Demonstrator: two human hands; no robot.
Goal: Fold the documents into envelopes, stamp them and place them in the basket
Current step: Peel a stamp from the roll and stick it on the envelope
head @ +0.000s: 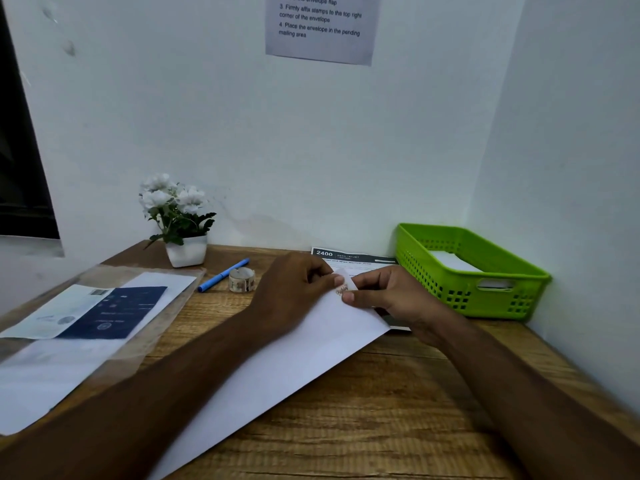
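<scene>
Currently my left hand (294,289) and right hand (391,296) both pinch the far corner of the white envelope (304,358), thumbs flanking the stamp (343,289), above the counter (398,410).

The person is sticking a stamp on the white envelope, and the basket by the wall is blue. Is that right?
Not quite. The basket is green, not blue, as the head view shows. The rest holds: the left hand and right hand pinch a stamp at the corner of the white envelope.
</scene>
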